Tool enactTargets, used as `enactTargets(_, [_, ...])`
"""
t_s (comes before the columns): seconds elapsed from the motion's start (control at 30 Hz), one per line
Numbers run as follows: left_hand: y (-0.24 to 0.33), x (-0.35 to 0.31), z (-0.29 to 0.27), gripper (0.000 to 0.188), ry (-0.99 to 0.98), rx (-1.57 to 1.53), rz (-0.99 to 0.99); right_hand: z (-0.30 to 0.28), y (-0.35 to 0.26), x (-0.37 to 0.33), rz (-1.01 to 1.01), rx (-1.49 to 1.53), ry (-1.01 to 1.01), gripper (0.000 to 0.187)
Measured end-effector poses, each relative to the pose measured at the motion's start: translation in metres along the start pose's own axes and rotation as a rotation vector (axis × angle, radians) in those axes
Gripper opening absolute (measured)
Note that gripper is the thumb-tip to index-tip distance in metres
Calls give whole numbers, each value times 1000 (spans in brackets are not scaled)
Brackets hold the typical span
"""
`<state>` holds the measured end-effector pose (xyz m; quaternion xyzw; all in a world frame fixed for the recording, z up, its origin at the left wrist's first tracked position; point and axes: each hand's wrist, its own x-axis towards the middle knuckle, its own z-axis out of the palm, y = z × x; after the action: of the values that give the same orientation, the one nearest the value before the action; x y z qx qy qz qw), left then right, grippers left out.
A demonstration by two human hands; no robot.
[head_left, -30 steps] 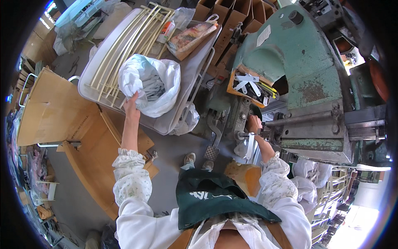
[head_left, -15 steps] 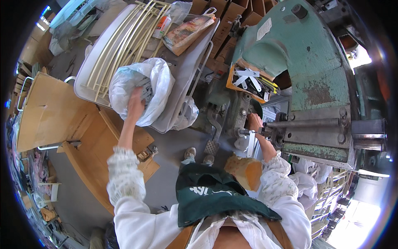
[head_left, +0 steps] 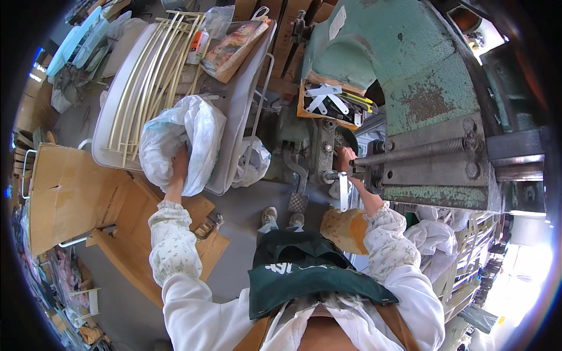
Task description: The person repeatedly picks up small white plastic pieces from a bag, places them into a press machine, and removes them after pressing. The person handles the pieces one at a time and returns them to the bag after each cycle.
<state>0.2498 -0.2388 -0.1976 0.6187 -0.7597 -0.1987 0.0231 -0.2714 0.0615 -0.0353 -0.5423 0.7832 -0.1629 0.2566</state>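
Observation:
My left hand (head_left: pixel 179 167) reaches down into a white plastic bag (head_left: pixel 202 131), and the folds hide its fingers. The bag stands on the near end of a grey table. At a large green machine (head_left: pixel 404 82) my right hand (head_left: pixel 345 159) is beside the steel block (head_left: pixel 323 151), just left of a long threaded rod (head_left: pixel 410 153). Its fingers look curled in, and whatever they grip cannot be made out. Just below that hand a flat pale metal strip (head_left: pixel 343 193) hangs upright from the machine.
An orange-edged box (head_left: pixel 302 110) with flat metal strips and yellow-handled tools rests against the machine. Below is a foot pedal (head_left: pixel 297 202). Cream metal frames (head_left: pixel 153 88) lie on the table (head_left: pixel 229 158). Open cardboard (head_left: pixel 76 193) stands at left, a brown paper sack (head_left: pixel 345 229) near my right arm.
My left hand has sunk deeper into the bag, and the grey pieces seen there earlier are now hidden. The whole view has shifted slightly. My right hand stays at the machine.

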Motion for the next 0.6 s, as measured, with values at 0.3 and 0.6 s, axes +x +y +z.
enactTargets(0.3, [13, -23, -42, 37, 88, -15, 58, -7, 2, -9, -15, 10, 11, 44])
enactTargets(0.6, [55, -58, -75, 24, 407, -93, 3, -9, -17, 15, -104, 58, 28, 42])
